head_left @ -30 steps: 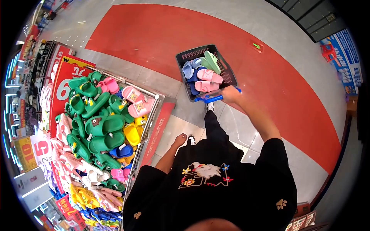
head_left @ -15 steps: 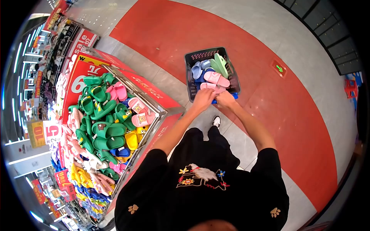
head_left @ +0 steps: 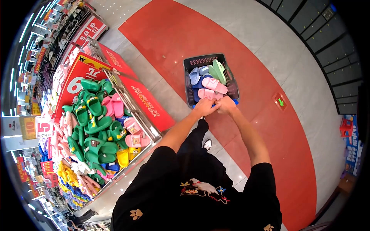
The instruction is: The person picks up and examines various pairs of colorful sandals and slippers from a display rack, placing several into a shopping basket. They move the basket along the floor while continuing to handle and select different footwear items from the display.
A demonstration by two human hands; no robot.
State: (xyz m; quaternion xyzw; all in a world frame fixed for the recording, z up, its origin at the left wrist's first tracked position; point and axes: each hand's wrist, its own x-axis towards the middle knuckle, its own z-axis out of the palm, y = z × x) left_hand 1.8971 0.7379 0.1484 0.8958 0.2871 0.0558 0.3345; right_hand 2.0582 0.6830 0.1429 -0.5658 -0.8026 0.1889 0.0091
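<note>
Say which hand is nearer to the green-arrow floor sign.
Right. At the near edge of the basket, the right hand is on the side toward the green-arrow floor sign; the left hand is beside it, farther away.

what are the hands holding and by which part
The left hand and right hand hold the dark shopping basket by the blue handle at its near end.
</note>
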